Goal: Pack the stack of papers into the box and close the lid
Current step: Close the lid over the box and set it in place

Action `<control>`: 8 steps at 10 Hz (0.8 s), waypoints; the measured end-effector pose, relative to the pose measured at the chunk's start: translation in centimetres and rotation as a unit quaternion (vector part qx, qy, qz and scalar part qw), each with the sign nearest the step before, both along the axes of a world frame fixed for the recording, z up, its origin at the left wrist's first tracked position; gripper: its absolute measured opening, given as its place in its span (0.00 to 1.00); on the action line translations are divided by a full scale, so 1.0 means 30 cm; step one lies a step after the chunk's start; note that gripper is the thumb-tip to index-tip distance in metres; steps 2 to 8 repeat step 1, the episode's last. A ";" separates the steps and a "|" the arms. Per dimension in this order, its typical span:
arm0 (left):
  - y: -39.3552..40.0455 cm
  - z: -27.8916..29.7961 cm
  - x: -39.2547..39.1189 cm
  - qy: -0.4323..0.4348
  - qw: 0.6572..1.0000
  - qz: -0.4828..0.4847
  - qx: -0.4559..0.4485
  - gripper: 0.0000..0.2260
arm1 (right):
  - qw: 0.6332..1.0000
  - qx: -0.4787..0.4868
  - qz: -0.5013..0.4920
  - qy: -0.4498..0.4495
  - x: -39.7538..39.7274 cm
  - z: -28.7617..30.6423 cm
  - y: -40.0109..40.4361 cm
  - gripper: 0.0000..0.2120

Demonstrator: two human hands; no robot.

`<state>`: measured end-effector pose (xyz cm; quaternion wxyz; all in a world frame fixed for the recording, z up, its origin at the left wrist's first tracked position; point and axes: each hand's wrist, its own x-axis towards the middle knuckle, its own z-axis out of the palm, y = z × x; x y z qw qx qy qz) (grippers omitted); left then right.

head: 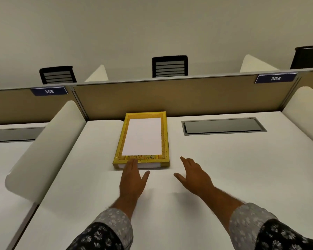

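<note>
The yellow box (141, 140) lay on the white desk (224, 168) straight ahead of both hands, its long axis running away from the person toward the partition (179, 96), with white paper (142, 136) showing on top. The left hand (132, 179), open and flat, reached the box's near edge, nearer than the right hand (193, 175), which was open, empty and just off the near right corner.

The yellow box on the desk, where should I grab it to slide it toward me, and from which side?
Grip the yellow box by its two long side walls near the front corners, one hand on each side, coming from the near end. It lies flat and lengthwise away from you, its far end close to the partition. The left hand already reaches its front edge; the right hand is beside it.
</note>
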<state>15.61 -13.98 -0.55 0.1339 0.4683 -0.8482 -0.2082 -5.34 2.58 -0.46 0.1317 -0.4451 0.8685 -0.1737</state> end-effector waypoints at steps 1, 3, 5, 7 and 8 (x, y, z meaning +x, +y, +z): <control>0.083 0.043 -0.038 0.025 0.999 -0.009 -0.031 0.37 | 1.000 -0.011 0.001 0.016 -0.029 0.044 0.083 0.42; 0.083 0.043 -0.038 0.025 0.999 -0.009 -0.031 0.37 | 1.000 -0.011 0.001 0.016 -0.029 0.044 0.083 0.42; 0.083 0.043 -0.038 0.025 0.999 -0.009 -0.031 0.37 | 1.000 -0.011 0.001 0.016 -0.029 0.044 0.083 0.42; 0.083 0.043 -0.038 0.025 0.999 -0.009 -0.031 0.37 | 1.000 -0.011 0.001 0.016 -0.029 0.044 0.083 0.42; 0.083 0.043 -0.038 0.025 0.999 -0.009 -0.031 0.37 | 1.000 -0.011 0.001 0.016 -0.029 0.044 0.083 0.42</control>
